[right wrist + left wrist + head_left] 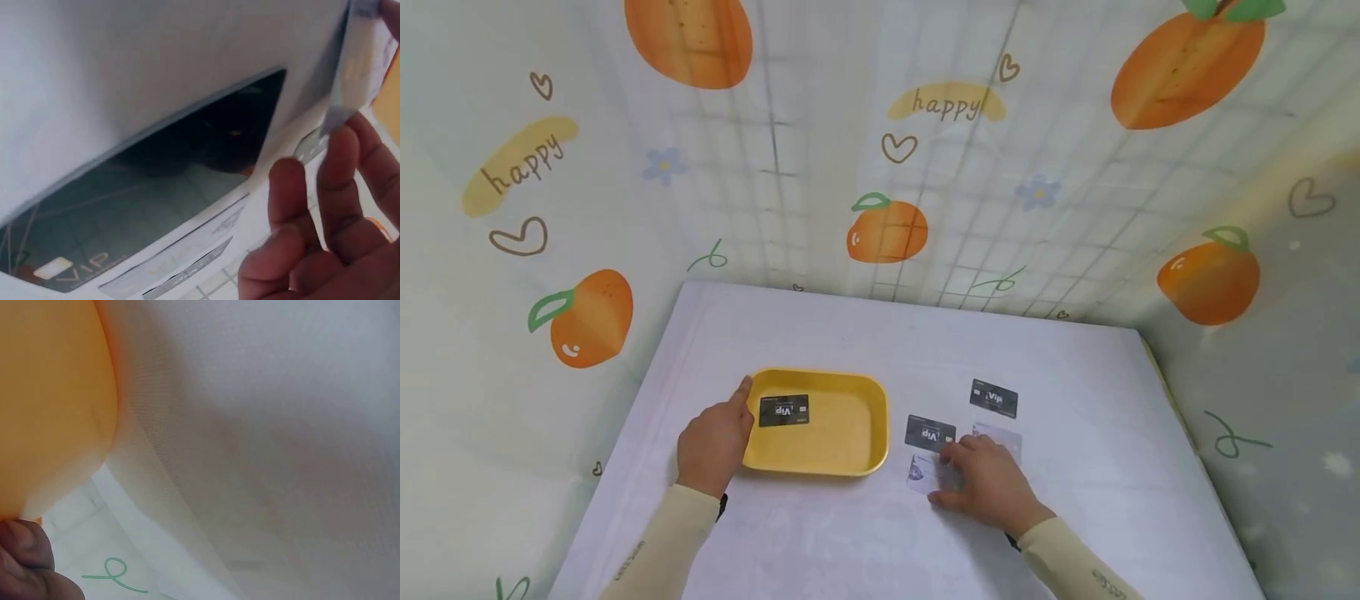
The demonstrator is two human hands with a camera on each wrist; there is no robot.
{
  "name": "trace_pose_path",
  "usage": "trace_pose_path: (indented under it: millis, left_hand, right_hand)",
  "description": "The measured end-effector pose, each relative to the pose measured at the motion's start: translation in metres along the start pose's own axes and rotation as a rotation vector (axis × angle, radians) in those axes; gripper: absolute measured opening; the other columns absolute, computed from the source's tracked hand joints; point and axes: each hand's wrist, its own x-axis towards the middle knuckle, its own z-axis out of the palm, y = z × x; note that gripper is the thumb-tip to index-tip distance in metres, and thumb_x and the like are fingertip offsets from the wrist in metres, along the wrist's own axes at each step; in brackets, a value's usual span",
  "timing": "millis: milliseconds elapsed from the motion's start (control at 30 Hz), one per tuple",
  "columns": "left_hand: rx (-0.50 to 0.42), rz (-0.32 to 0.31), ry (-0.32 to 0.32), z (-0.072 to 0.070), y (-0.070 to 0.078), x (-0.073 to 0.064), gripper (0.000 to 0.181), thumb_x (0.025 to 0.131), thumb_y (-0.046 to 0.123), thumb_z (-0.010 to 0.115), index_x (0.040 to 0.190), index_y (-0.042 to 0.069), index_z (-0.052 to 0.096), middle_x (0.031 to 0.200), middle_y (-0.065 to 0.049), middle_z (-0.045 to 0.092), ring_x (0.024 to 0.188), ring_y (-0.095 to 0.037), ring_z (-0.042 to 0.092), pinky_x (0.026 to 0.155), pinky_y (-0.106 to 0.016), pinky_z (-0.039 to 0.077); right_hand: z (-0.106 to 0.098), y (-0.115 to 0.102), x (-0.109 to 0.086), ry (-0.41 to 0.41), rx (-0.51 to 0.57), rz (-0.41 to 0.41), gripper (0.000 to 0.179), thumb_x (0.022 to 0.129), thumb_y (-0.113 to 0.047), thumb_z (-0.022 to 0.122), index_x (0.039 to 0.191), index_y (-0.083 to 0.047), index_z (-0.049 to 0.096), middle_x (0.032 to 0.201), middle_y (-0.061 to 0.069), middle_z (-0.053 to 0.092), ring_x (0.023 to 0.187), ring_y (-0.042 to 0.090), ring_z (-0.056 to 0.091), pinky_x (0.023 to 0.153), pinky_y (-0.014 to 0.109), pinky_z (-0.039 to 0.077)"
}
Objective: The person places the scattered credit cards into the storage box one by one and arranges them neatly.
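Note:
At the left end of a yellow tray [816, 468], my left hand [709, 446] grips the rim, one finger along its corner. In the left wrist view, curled fingers [26, 550] meet the tray's outer side. A black VIP card [784, 411] lies in the tray. My right hand [988, 483] pinches a pale card [922, 473], which stands tilted up in the right wrist view. Just beyond it lies another black card [929, 432]. Close below the right wrist is a black VIP card [162, 169], hidden in the head view.
To the right, a black card [993, 398] lies behind a pale card [1000, 439] partly covered by my hand. The white table [820, 542] backs onto a curtain [820, 167] printed with oranges, and side curtains stand at both edges.

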Motion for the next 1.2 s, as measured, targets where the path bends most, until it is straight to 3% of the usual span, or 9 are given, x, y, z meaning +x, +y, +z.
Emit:
trace_pose_path:
  millis: [233, 433, 833, 1033, 1200]
  left_hand:
    - [0.000, -0.002, -0.012, -0.003, 0.001, -0.001, 0.056, 0.106, 0.024, 0.061, 0.161, 0.022, 0.049, 0.054, 0.000, 0.042, 0.044, -0.018, 0.038, 0.041, -0.033, 0.033]
    - [0.002, 0.002, 0.002, -0.003, 0.001, -0.003, 0.055, 0.106, 0.023, 0.061, 0.160, 0.022, 0.050, 0.053, 0.000, 0.042, 0.043, -0.018, 0.037, 0.040, -0.033, 0.033]
    - [0.000, 0.006, 0.013, 0.002, -0.001, -0.004, 0.056, 0.106, 0.024, 0.063, 0.160, 0.024, 0.049, 0.053, 0.000, 0.042, 0.043, -0.018, 0.037, 0.040, -0.034, 0.033]
    - [-0.010, 0.019, 0.017, 0.000, -0.001, -0.004, 0.056, 0.106, 0.023, 0.063, 0.160, 0.022, 0.050, 0.053, 0.000, 0.040, 0.042, -0.017, 0.035, 0.039, -0.033, 0.032]
    - [-0.012, 0.024, 0.008, -0.005, 0.000, -0.003, 0.054, 0.106, 0.022, 0.061, 0.159, 0.020, 0.051, 0.052, 0.000, 0.040, 0.042, -0.017, 0.035, 0.040, -0.032, 0.031]
  right_hand:
    - [0.002, -0.006, -0.005, 0.037, 0.019, -0.040, 0.057, 0.071, -0.052, 0.094, 0.114, -0.022, 0.072, 0.101, -0.010, 0.059, 0.080, 0.009, 0.055, 0.079, 0.037, 0.055]
    - [0.004, -0.006, -0.009, 0.057, 0.056, -0.085, 0.055, 0.075, -0.047, 0.092, 0.118, -0.019, 0.071, 0.108, -0.006, 0.063, 0.091, 0.010, 0.060, 0.087, 0.037, 0.056]
    - [0.002, -0.009, -0.012, 0.025, 0.056, -0.058, 0.060, 0.073, -0.051, 0.093, 0.118, -0.017, 0.073, 0.111, -0.005, 0.063, 0.097, 0.012, 0.059, 0.094, 0.039, 0.054]
    - [-0.012, -0.006, -0.004, 0.094, 0.004, -0.108, 0.059, 0.074, -0.047, 0.093, 0.117, -0.013, 0.073, 0.105, -0.005, 0.062, 0.093, 0.013, 0.057, 0.087, 0.037, 0.054]
    - [-0.032, -0.009, 0.009, 0.182, -0.010, -0.099, 0.056, 0.076, -0.047, 0.091, 0.115, -0.012, 0.073, 0.105, -0.003, 0.063, 0.094, 0.018, 0.057, 0.083, 0.039, 0.054]
